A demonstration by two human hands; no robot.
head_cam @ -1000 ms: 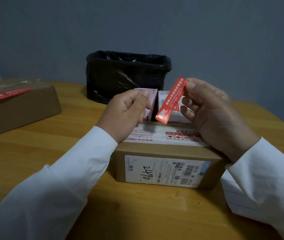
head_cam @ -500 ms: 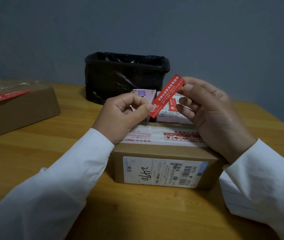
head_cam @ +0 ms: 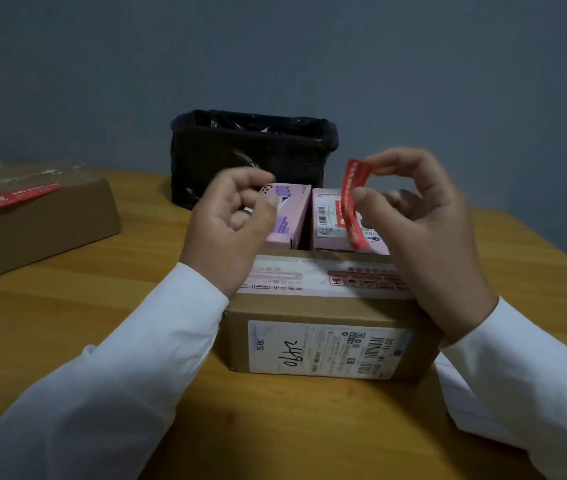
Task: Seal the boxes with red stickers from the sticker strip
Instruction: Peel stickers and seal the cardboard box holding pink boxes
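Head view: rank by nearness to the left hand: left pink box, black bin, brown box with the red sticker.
1. left pink box, beside the left hand.
2. black bin, behind.
3. brown box with the red sticker, far left.

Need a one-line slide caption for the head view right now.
Right hand pinches a red sticker above the cardboard box; left hand hovers beside it, holding nothing.

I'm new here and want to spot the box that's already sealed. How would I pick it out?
Start at the black bin at the back of the wooden table, then look far left. There sits a plain brown cardboard box, apart from the others. Unlike the labelled box between the hands, it has a red sticker across its top.
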